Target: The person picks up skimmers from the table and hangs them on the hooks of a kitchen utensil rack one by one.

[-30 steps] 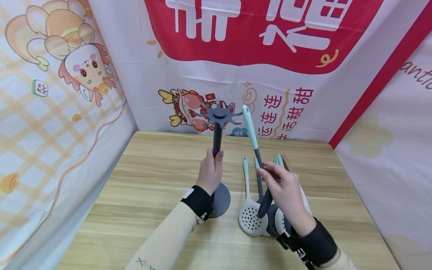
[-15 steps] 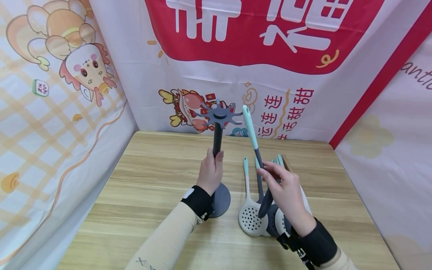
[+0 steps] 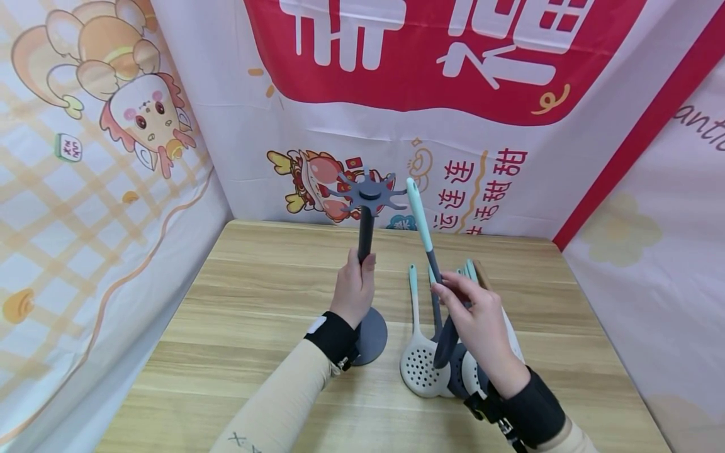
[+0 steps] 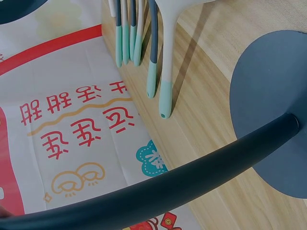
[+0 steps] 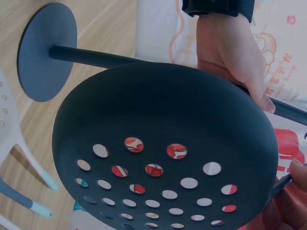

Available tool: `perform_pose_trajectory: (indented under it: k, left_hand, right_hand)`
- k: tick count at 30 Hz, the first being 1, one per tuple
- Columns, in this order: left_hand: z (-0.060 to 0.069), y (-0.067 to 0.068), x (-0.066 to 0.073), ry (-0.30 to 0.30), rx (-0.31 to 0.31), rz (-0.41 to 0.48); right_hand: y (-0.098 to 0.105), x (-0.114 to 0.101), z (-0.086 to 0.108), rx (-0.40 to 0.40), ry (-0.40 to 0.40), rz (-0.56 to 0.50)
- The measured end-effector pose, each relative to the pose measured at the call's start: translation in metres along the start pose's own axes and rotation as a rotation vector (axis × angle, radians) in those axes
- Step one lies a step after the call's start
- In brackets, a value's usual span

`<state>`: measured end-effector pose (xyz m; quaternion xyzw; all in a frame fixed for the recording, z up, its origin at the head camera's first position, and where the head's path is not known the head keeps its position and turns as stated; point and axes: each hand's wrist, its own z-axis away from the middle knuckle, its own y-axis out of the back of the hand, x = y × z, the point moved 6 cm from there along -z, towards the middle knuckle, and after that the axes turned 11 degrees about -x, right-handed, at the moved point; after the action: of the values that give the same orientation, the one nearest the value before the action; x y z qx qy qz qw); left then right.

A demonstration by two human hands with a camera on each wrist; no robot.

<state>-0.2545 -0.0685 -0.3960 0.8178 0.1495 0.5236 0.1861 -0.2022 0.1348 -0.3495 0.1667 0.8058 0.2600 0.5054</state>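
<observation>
My left hand [image 3: 354,286] grips the pole [image 4: 192,182] of a dark grey utensil stand, whose hooked top [image 3: 370,195] spreads above the fist. Its round base [image 3: 372,336] rests on the table. To the right, my right hand [image 3: 477,314] pinches a skimmer by its dark shaft, just above the head. The skimmer's mint handle [image 3: 420,217] points up, its tip close to one hook of the stand; whether they touch I cannot tell. Up close in the right wrist view, the skimmer's dark perforated head [image 5: 168,105] covers much of the scene.
A white perforated skimmer [image 3: 420,371] lies right of the stand base. Beside it are several more utensils with mint handles [image 4: 134,45], partly hidden by my right hand and forearm. Printed cloth [image 3: 226,94] hangs along the back and both sides of the wooden table [image 3: 243,327].
</observation>
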Motion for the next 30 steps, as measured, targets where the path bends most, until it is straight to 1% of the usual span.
perform_pose_trajectory:
  k: [8, 17, 30]
  left_hand:
    - [-0.0002, -0.0009, -0.0021, 0.0, 0.012, -0.012]
    - [0.0008, -0.0003, -0.001, -0.021, 0.024, 0.001]
    - [0.0003, -0.0008, -0.0009, 0.01, -0.002, 0.002]
  right_hand:
    - [-0.0013, 0.0, -0.0004, -0.007, -0.004, -0.006]
    - [-0.0025, 0.0, -0.0002, -0.011, -0.001, 0.001]
    - [-0.0042, 0.0006, -0.0001, -0.001, 0.019, 0.001]
